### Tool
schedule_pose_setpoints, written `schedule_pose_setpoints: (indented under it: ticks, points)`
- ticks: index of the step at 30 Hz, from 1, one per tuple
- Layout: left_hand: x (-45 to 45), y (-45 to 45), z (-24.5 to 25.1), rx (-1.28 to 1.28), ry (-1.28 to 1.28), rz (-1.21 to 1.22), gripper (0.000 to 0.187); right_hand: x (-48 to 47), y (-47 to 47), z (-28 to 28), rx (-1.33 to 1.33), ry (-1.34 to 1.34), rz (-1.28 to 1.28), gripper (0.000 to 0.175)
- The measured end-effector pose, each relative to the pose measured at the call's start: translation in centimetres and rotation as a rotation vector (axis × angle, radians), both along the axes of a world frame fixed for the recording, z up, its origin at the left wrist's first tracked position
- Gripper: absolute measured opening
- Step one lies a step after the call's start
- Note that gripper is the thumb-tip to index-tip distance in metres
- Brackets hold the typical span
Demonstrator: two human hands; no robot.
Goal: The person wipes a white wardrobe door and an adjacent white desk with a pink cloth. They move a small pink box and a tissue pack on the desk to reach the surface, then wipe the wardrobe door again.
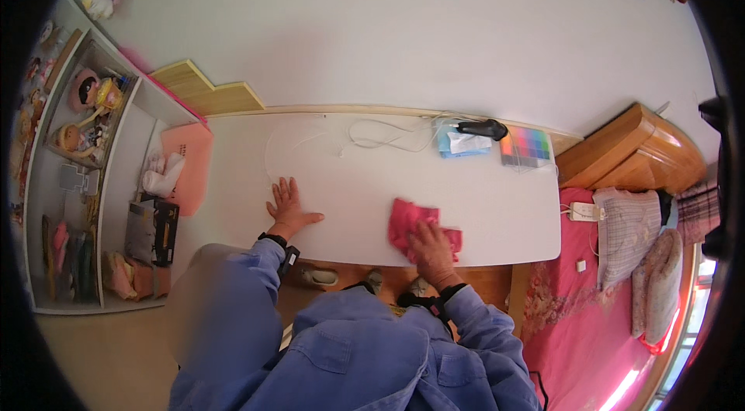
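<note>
My right hand [433, 252] presses a crumpled pink cloth [410, 219] onto the white tabletop [343, 207], close to its front edge. The cloth spreads out beyond my fingers on both sides. Further left, my left hand [288, 210] rests on the same tabletop with its fingers and thumb apart and holds nothing. A thin white cable [381, 144] lies in loops across the back of the table.
At the back right lie a black handheld device [483, 129], a blue packet [460, 146] and a case of coloured squares [525, 148]. An open shelf unit [119, 178] borders the table's left. To the right is a bed with a pink cover [573, 318] and a wooden headboard [640, 149].
</note>
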State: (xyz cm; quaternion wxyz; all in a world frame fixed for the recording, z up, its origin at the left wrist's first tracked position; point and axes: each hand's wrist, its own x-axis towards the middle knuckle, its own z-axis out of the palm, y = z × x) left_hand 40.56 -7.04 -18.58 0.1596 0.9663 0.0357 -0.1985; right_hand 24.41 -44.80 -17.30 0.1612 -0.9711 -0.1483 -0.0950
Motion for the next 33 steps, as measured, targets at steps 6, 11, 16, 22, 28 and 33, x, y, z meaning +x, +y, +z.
schedule_pose_setpoints:
  ticks: [6,11,16,22,28,33]
  points:
    - [-0.1,0.0,0.5,0.013,-0.01,0.001,0.144,0.6,-5.6,-0.1,0.052,0.029,-0.059,0.04]
    - [-0.3,0.0,-0.3,0.021,-0.052,0.001,0.141,-2.6,-17.7,-0.4,-0.02,-0.001,-0.769,0.045]
    - [-0.5,0.0,-0.9,0.026,-0.087,0.018,0.139,-1.2,-12.4,-0.8,-0.064,-0.084,-0.724,0.045]
    - [-0.1,-0.1,-0.8,0.041,-0.074,0.027,0.138,0.0,4.2,1.1,0.065,0.078,0.224,0.041]
    - [-0.3,0.2,-1.4,0.038,-0.109,-0.007,0.137,-3.7,-10.0,0.4,0.111,-0.003,-0.267,0.04]
    - [-0.5,1.0,-2.3,0.035,-0.149,-0.035,0.137,-8.6,-22.9,-0.2,-0.102,-0.048,-1.125,0.033]
